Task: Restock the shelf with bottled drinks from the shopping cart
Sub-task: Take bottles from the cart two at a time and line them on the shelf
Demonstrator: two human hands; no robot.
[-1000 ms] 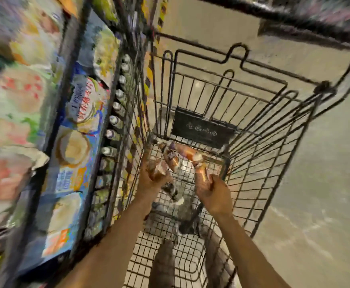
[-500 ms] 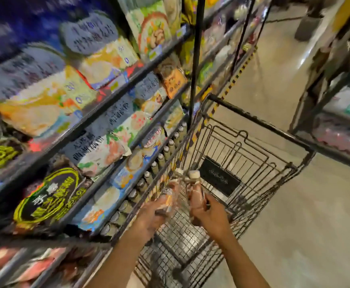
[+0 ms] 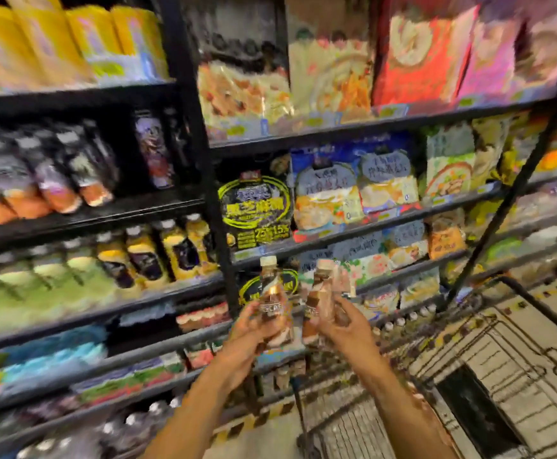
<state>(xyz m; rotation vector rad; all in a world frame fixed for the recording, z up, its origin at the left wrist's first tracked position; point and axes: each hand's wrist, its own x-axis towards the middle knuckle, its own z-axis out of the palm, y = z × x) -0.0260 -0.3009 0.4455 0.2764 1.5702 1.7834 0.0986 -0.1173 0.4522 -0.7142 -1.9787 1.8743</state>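
At shelf front, 12 o'clock of the hands: bottled drinks in hand, unshelved.
Left hand point(image 3: 247, 332) curls round one brown bottle point(image 3: 272, 293); right hand point(image 3: 343, 329) clasps a second bottle point(image 3: 318, 293), possibly two, but blur hides the count. Drinks shelf point(image 3: 88, 217) lies at 9 o'clock, shopping cart point(image 3: 515, 352) at 4 o'clock, its contents cut off.

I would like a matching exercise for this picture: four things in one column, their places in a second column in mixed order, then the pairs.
1. left hand
2. shopping cart
3. black-and-yellow bag
4. red packet

A. highest shelf in view, right side
B. lower right, on the floor
C. gripping a brown bottle
D. on a shelf, centre of the view

Pairs: 1-C, 2-B, 3-D, 4-A
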